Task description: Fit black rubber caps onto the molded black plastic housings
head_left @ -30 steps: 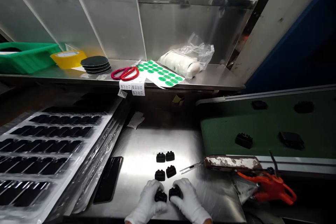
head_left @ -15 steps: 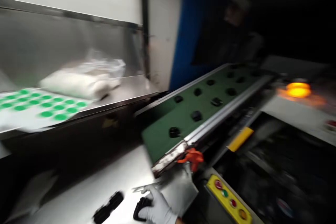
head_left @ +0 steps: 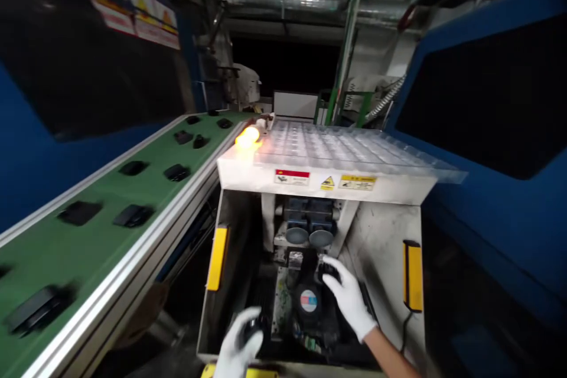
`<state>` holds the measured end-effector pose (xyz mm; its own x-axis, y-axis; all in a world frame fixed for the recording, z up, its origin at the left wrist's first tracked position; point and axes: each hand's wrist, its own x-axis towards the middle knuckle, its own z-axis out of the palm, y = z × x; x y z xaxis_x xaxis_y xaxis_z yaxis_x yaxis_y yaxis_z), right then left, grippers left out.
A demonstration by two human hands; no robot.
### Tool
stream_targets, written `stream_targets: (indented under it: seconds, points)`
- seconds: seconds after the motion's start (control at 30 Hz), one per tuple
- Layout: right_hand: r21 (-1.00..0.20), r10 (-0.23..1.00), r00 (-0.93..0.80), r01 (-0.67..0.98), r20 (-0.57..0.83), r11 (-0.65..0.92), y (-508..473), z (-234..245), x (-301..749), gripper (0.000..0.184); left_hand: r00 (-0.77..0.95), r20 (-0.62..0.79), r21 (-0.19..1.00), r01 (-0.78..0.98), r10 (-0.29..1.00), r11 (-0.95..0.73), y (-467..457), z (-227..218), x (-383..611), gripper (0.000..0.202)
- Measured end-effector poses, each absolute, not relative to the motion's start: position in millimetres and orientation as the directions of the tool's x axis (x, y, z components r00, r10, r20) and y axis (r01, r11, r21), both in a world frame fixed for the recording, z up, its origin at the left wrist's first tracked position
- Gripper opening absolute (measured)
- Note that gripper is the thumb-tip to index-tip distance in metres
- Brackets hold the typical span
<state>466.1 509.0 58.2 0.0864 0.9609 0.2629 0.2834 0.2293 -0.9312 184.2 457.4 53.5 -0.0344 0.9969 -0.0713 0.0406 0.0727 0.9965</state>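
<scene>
2 hands in white gloves are held in front of an open machine box (head_left: 390, 242). A small black part (head_left: 252, 331) is held by the left hand (head_left: 240, 339), near the front left corner of the box. The fingers and thumb of this hand are curled around it. A dark part (head_left: 328, 271) is pinched by the right hand (head_left: 348, 292), farther in and nearer to the right wall. The shape of each part cannot be told, as both are dark and partly covered by fingers. A round red and blue sticker (head_left: 309, 301) is seen just beside the right hand, stuck on a black thing. Above it, 2 round gray pads (head_left: 309, 237) are set side by side. A yellow bar (head_left: 217, 258) is fixed on the left front edge of the box, and a matching bar (head_left: 413, 276) is fixed on the right. The box is topped by a white cover (head_left: 390, 190), with 3 warning labels (head_left: 328, 182) stuck along its front edge. A clear tray (head_left: 354, 153) is laid on the cover, and its front right corner is stuck out past the cover's edge. An orange lamp (head_left: 248, 137) is lit near the front left corner of the cover. To the left, black pieces (head_left: 133, 216) are spread along a green belt (head_left: 57, 254), from its near end to its far end.
</scene>
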Motion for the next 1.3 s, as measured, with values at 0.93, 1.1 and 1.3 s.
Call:
stream_targets:
  seconds: [0.93, 1.1, 1.3]
  points:
    - [-0.853, 0.935, -0.337, 0.449, 0.114, 0.266, 663.2, 124.8, 436.7, 0.03, 0.195, -0.002, 0.951, -0.304, 0.981, 0.062, 625.7, 45.4, 302.0, 0.051]
    - [-0.877, 0.915, -0.397, 0.461, -0.064, 0.139, 689.8, 92.5, 403.5, 0.032, 0.163, 0.028, 0.935, -0.352, 0.986, 0.031, 623.5, 42.8, 305.5, 0.074]
    - [-0.938, 0.925, -0.371, 0.342, -0.087, 0.049, 683.0, 100.1, 409.3, 0.033, 0.214, 0.062, 0.958, -0.286, 0.975, 0.002, 617.0, 48.0, 295.5, 0.058]
